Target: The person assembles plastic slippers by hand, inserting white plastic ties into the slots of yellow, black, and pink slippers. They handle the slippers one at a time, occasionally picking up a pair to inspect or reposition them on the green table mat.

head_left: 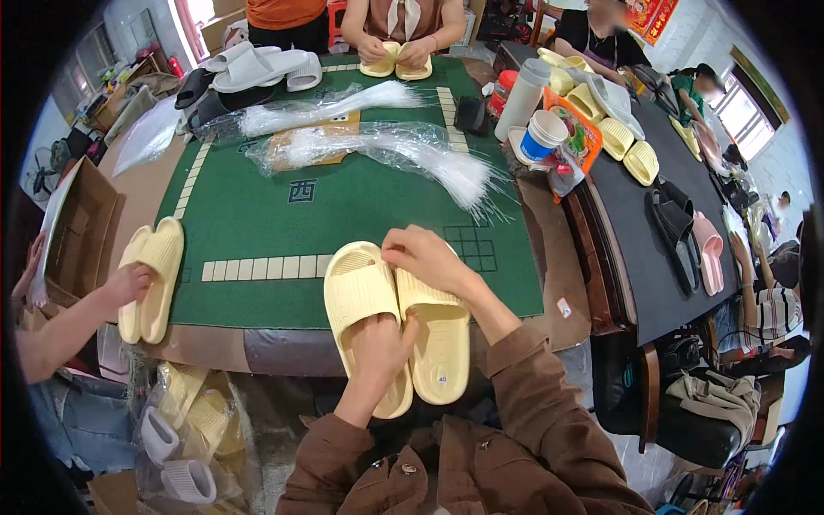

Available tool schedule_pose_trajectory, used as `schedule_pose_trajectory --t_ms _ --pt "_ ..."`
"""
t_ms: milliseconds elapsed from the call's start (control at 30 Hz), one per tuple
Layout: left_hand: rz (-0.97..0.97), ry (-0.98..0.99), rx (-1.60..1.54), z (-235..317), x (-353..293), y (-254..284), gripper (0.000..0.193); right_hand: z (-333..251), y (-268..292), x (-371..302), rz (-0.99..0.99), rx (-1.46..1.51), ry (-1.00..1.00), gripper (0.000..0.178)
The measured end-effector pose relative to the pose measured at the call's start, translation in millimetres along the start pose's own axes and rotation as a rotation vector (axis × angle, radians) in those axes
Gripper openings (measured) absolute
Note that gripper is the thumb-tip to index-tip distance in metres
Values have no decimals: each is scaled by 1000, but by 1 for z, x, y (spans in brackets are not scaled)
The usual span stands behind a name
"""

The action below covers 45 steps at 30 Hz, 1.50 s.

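You work at the big table (202, 345), whose top is mostly covered by the green mat (369, 206). On the mat, beyond your hands, lie 2 bundles of thin white plastic strands, the far bundle (343, 105) and the near bundle (416, 159), both in clear wrapping and with many strands left.

Your pale yellow pair is at the near edge of the table, the heels reaching past it: the left slipper (364, 296) and the right slipper (441, 348) stand side by side, toes away from you. Your left hand (378, 352) has its fingers under the left strap and seems to grip that slipper by its inner side. Your right hand (422, 259) has its fingers bent at the toes, near the gap; I cannot tell if it pinches something.

In my judgement, matching the 2 slippers is done, while joining them is not finished, because I see no strand around them. The smallest thing, a round sticker (443, 379), is already on the right insole.
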<state>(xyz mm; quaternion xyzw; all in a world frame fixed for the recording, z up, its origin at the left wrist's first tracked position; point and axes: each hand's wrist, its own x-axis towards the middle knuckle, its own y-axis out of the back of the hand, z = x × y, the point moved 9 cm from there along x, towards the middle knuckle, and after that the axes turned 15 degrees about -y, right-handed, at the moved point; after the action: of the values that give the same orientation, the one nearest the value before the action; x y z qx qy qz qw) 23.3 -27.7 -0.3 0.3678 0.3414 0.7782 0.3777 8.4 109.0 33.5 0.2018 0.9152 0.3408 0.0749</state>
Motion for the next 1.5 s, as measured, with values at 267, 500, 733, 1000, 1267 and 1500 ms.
schedule_pose_trajectory --t_ms 267,500,733,1000,1267,1500 --pt "-24 -127 8 14 -18 17 40 32 21 -1 94 535 -142 14" --pt "128 -272 -81 38 -27 87 32 29 38 -10 239 618 -131 14" --pt "-36 -336 320 73 10 29 74 33 73 -41 503 587 -2 12" --pt "-119 -268 322 75 2 7 91 81 192 -131 -52 2200 417 24" --pt "-78 -149 730 -77 8 78 78 218 387 -352 1117 1362 160 20" --pt "-191 407 965 -265 13 175 85 343 450 -455 1145 1211 -263 24"
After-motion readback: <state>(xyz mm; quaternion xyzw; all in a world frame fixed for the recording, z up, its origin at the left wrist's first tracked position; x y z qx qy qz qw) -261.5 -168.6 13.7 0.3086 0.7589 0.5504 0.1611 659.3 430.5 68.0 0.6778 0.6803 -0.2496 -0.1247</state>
